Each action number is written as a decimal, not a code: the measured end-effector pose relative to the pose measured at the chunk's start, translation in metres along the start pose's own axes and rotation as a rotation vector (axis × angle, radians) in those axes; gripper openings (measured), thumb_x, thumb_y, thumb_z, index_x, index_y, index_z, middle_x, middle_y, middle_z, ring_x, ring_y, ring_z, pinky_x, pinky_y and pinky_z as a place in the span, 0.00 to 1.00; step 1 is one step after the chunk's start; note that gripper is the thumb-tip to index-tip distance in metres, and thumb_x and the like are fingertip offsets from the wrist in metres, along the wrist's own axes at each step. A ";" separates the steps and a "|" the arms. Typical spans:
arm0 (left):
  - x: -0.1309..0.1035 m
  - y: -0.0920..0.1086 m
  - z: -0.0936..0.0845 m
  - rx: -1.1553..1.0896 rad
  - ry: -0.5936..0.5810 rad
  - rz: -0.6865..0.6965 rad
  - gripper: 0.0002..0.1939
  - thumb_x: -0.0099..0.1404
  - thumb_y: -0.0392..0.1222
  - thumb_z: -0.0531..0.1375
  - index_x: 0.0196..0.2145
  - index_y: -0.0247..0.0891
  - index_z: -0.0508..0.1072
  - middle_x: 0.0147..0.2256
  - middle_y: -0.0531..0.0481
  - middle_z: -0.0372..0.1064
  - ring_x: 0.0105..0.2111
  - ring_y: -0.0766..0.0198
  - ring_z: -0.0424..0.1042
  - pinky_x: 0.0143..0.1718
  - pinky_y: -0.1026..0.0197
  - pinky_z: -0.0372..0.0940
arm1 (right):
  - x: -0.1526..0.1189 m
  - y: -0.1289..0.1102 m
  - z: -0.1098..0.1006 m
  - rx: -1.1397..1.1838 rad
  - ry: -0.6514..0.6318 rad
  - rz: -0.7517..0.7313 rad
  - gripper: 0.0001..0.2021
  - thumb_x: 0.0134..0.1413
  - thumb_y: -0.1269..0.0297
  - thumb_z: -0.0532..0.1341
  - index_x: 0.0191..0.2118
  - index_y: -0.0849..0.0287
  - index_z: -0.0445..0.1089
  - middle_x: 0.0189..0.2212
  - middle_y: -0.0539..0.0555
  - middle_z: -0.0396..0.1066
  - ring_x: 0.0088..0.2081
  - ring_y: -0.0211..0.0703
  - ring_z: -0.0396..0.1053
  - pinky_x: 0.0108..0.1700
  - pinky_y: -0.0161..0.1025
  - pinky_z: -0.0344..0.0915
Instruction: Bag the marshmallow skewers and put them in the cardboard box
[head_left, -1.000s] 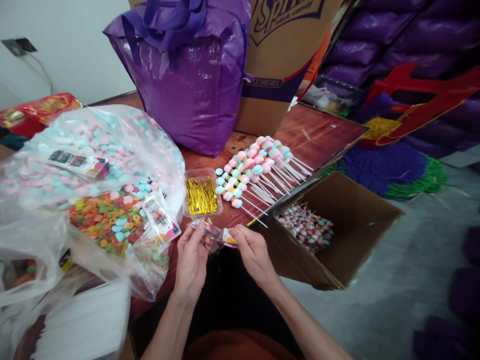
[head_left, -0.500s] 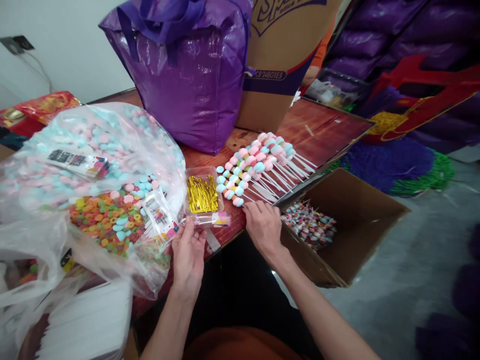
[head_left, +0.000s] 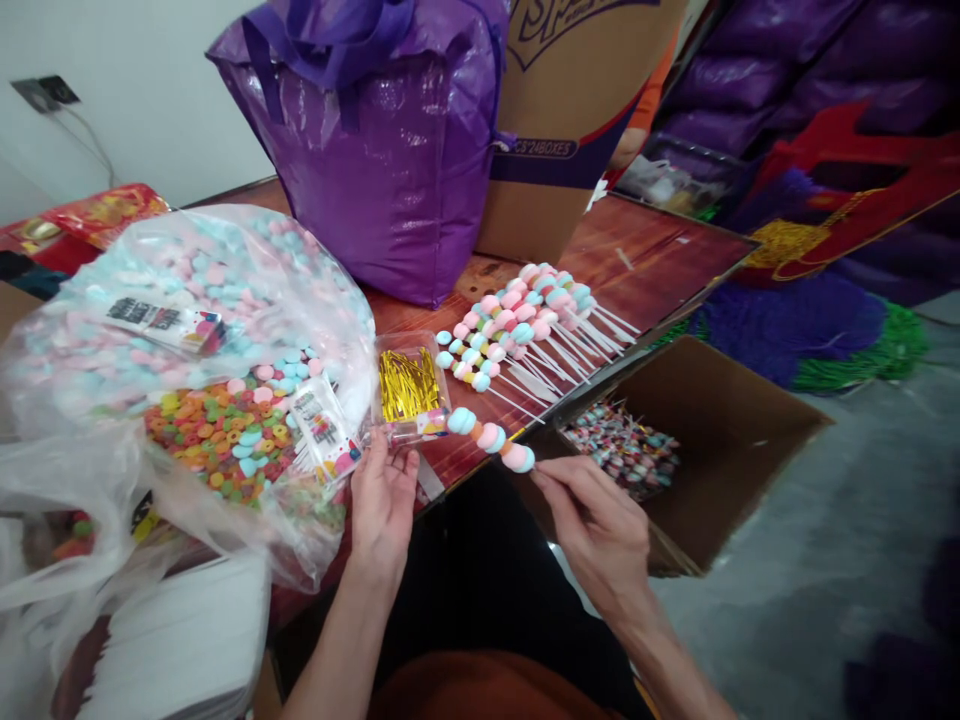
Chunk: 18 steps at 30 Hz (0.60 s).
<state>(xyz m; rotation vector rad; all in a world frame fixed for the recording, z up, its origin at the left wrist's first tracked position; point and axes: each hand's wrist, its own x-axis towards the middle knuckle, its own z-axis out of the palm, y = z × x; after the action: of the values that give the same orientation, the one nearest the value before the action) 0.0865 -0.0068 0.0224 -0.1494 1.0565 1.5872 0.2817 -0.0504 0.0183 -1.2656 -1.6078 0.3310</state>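
Pinched in my right hand (head_left: 596, 515) is the stick end of a candy skewer (head_left: 491, 437), threaded with blue-and-pink and orange sweets and held above the table's front edge. My left hand (head_left: 384, 495) is closed at the thumb on a small clear plastic bag (head_left: 405, 430) with a colourful printed end. Just beyond the bag sits a clear tray (head_left: 444, 385) of gold twist ties (head_left: 407, 383). More skewers (head_left: 525, 315) lie in a row on the table, their white sticks pointing right. A stack of printed bags (head_left: 324, 425) rests to the left of my left hand.
A large clear bag of sweets (head_left: 180, 260) spreads over the left side. Behind stand a purple bag (head_left: 367, 190) and a cardboard carton (head_left: 525, 215). An open box (head_left: 739, 430) with wrapped skewers is below the table's right edge. Another person's hand (head_left: 628, 148) shows behind the carton.
My right hand has lifted a candy skewer from the row's near end and brought it nearer me. The bag in my left hand has shifted slightly towards the tray.
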 end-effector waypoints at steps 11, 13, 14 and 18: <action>0.005 -0.005 -0.011 0.237 -0.267 0.238 0.15 0.53 0.47 0.72 0.32 0.37 0.73 0.33 0.52 0.75 0.33 0.66 0.75 0.38 0.61 0.70 | 0.010 0.002 -0.012 0.094 -0.339 0.084 0.08 0.64 0.70 0.59 0.34 0.56 0.74 0.29 0.51 0.71 0.30 0.39 0.69 0.34 0.36 0.64; 0.004 -0.005 -0.011 0.293 -0.277 0.284 0.16 0.54 0.49 0.71 0.32 0.37 0.74 0.34 0.51 0.76 0.34 0.64 0.75 0.38 0.61 0.71 | 0.009 0.002 -0.007 0.129 -0.333 0.131 0.09 0.64 0.67 0.59 0.33 0.56 0.74 0.27 0.51 0.70 0.29 0.40 0.68 0.33 0.36 0.63; 0.003 -0.005 -0.011 0.312 -0.275 0.304 0.16 0.55 0.49 0.71 0.33 0.37 0.74 0.35 0.50 0.76 0.34 0.64 0.76 0.38 0.60 0.71 | 0.009 0.001 -0.005 0.149 -0.326 0.152 0.09 0.64 0.66 0.59 0.32 0.57 0.74 0.27 0.51 0.70 0.29 0.40 0.68 0.32 0.37 0.63; 0.005 -0.004 -0.012 0.279 -0.262 0.338 0.15 0.57 0.49 0.70 0.35 0.38 0.74 0.36 0.50 0.77 0.36 0.63 0.76 0.39 0.61 0.71 | 0.006 0.000 0.003 0.194 -0.368 0.228 0.10 0.63 0.63 0.59 0.31 0.57 0.74 0.25 0.50 0.68 0.27 0.39 0.66 0.30 0.37 0.61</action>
<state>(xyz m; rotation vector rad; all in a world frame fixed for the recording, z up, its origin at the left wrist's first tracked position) 0.0834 -0.0114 0.0103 0.4359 1.1220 1.6798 0.2798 -0.0441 0.0201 -1.2899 -1.6858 0.8844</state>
